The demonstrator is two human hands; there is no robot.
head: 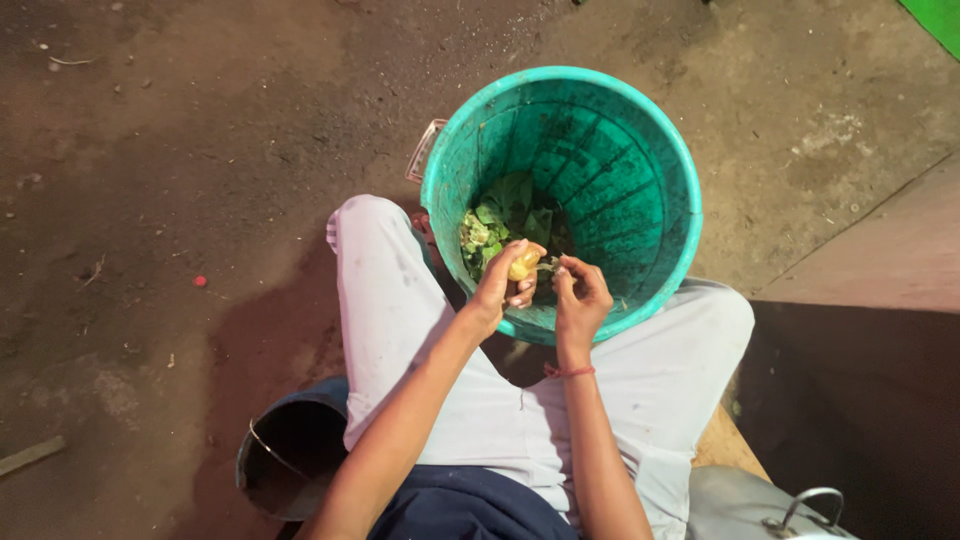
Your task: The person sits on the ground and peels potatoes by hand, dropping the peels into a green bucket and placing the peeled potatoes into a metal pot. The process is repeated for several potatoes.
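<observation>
Left hand (pixel 505 285) grips small yellow vegetable (pixel 522 265) over teal bucket (pixel 640 150); right hand (pixel 580 298) pinches beside it; green scraps (pixel 495 225) inside; dark pot (pixel 290 455) on floor.

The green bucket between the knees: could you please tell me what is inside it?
Inside the green bucket lie green leafy scraps. The left hand, holding a yellowish vegetable, covers part of them.

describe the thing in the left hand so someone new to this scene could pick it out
Find the big teal bucket between the seated person's knees. Over its near rim, the left hand holds a small yellowish round vegetable, likely a potato. It is the only yellow thing; the scraps below are green.
</observation>
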